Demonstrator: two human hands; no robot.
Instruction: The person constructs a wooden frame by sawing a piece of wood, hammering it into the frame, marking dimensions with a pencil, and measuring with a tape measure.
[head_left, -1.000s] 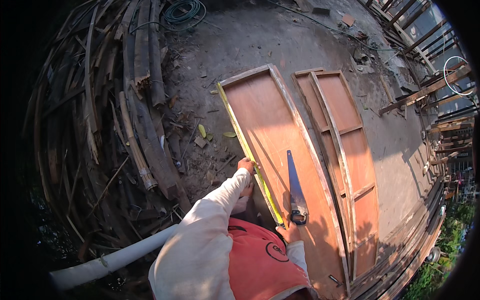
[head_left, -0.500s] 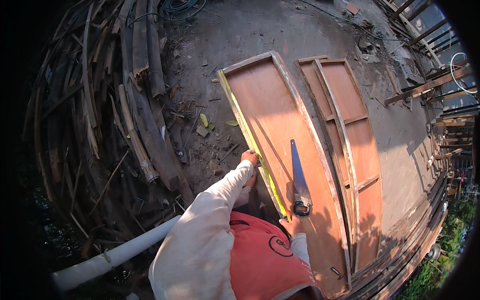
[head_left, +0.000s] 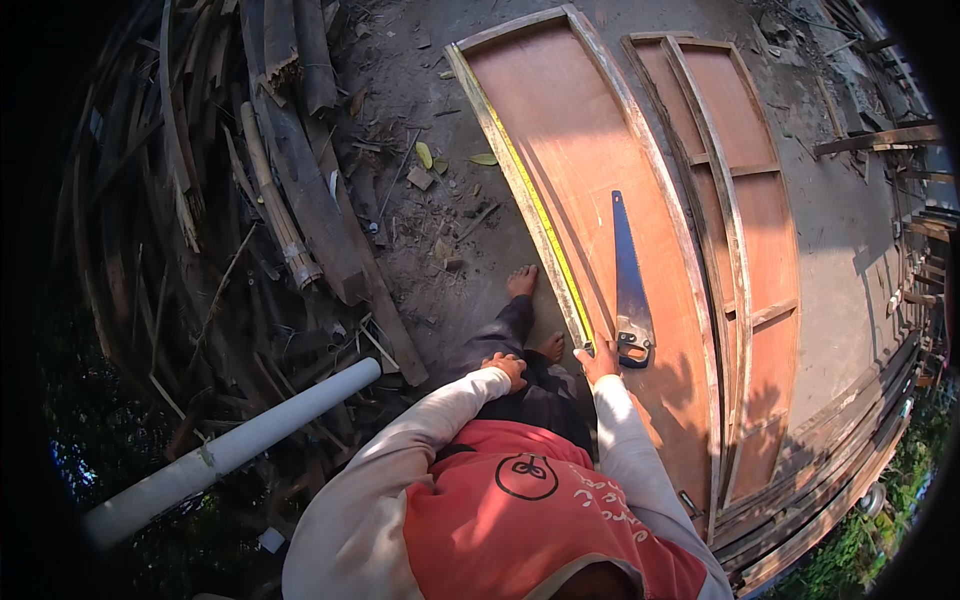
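Observation:
A yellow tape measure point(head_left: 540, 213) lies stretched along the left rail of a wooden frame point(head_left: 497, 140) backed with reddish plywood. My right hand point(head_left: 602, 362) is closed at the tape's near end, beside that rail; its fingers partly hide what they grip. On my bent leg rests my left hand point(head_left: 507, 370), fingers draped over the dark trousers and holding nothing. A handsaw point(head_left: 627, 270) with a blue blade and dark handle lies on the plywood, just right of my right hand.
A second wooden frame point(head_left: 738, 215) with crosspieces lies to the right. Old boards point(head_left: 290, 170) are heaped at the left, with a white pipe point(head_left: 235, 445) below them. Long planks point(head_left: 840, 460) lie at the lower right. My bare foot point(head_left: 521, 281) is near the rail.
My left hand has let go of the rail and tape and come back onto my leg. My right hand stays at the tape's near end. The view has shifted, so the frames appear higher.

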